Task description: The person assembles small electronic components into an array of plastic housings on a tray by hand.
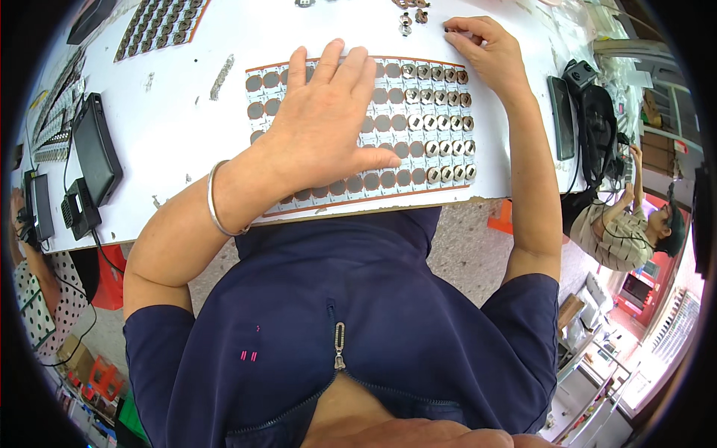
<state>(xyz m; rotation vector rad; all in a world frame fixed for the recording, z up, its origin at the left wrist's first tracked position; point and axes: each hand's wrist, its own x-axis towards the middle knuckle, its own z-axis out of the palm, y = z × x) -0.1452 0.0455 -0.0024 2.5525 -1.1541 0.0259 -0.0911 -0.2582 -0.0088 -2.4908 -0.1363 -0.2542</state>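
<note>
A flat panel of small circuit boards (385,122) lies on the white table in front of me, with rows of dark round spots. Toward its right side, silver round metal parts (431,122) sit on several of the spots. My left hand (326,119) rests flat on the panel with fingers spread, covering part of its middle and left. Beyond the panel's far right corner, my right hand (485,51) is pinched at the fingertips around a small dark piece, too small to make out. Left of those fingertips lie loose small round metal parts (405,22).
Another populated panel (160,30) lies at the far left. A black box-shaped device (97,149) stands on the left table side. At right are a phone-like black slab (562,117), a black bag or cable bundle (597,127) and clear plastic. Co-workers sit at both sides.
</note>
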